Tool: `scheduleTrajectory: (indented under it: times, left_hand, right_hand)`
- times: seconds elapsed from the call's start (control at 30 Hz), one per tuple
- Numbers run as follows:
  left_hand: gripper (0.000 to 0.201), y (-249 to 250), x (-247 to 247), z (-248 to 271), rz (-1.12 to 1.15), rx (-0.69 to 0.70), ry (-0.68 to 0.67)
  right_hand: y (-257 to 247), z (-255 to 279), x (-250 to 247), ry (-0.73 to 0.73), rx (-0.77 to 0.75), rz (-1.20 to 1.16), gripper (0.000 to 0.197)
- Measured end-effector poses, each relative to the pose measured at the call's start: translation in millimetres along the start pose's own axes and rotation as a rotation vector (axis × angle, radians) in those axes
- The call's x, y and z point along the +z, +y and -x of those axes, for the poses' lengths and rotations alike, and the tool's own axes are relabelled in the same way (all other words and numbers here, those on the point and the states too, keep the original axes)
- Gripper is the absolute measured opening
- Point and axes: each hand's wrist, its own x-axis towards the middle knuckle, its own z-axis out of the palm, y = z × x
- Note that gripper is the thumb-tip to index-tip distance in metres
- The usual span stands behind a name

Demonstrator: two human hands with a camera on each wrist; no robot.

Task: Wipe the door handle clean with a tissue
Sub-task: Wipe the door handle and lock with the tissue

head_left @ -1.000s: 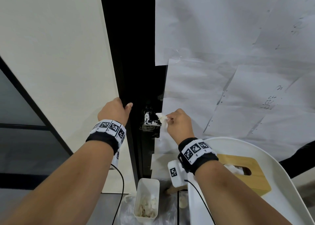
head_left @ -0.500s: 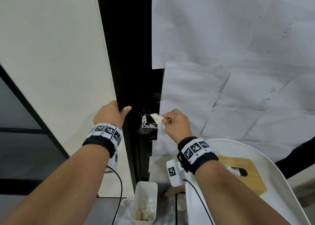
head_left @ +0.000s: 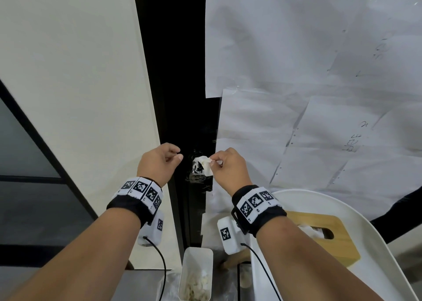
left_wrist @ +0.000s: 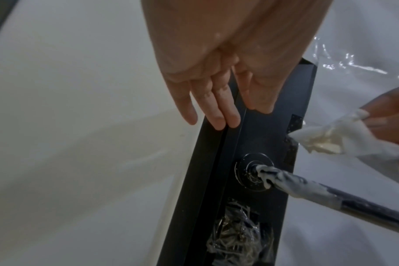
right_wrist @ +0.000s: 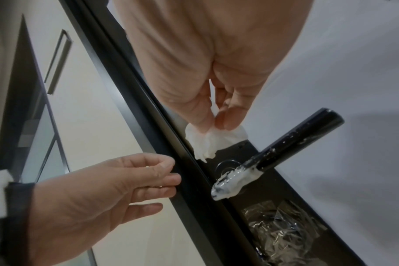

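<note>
The black lever door handle (right_wrist: 296, 142) juts out from the black door strip, with white cream smeared on its end near the round base (left_wrist: 254, 170). In the left wrist view the handle (left_wrist: 319, 194) shows the same smear. My right hand (head_left: 214, 162) pinches a crumpled white tissue (head_left: 203, 163) between thumb and fingertips, just above the handle's base. The tissue (right_wrist: 207, 142) hangs clear of the smear, and its underside (left_wrist: 330, 142) is soiled yellowish. My left hand (head_left: 178, 156) hovers by the door edge, fingers relaxed, holding nothing.
Taped white paper sheets (head_left: 296, 72) cover the door on the right; a cream wall (head_left: 68, 72) is on the left. Below stand a white bin (head_left: 196, 275) with used tissues and a wooden tissue box (head_left: 324, 234) on a white tray (head_left: 376, 243). Crumpled clear tape (left_wrist: 239, 239) sits under the handle.
My left hand has let go of the door edge and now hovers beside it. The right hand with the tissue has stayed above the handle.
</note>
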Motion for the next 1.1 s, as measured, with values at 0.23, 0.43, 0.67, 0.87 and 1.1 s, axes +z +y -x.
scheduleTrajectory:
  times: [0.23,0.43,0.67,0.87,1.1]
  left_hand:
    - [0.009,7,-10,13,0.087,0.06,-0.175]
    - [0.01,12,-13,14,0.074,0.05,-0.242]
    - [0.003,7,-8,9,-0.025,0.016,-0.207]
    - [0.01,1,-11,7,-0.158,-0.058,-0.169]
    - [0.008,11,-7,13,-0.3,-0.098,-0.219]
  right_hand:
    - [-13,2,17,-0.015,-0.083,0.026,0.014]
    - [-19,5,24,-0.029,-0.149,0.041,0.016]
    - [-20,5,16,-0.04,-0.13,0.055,0.017]
    - [-7,0,-9,0.047,-0.001,0.139,0.023]
    - [-11,-2,-14,0.063,-0.006,-0.067,0.024]
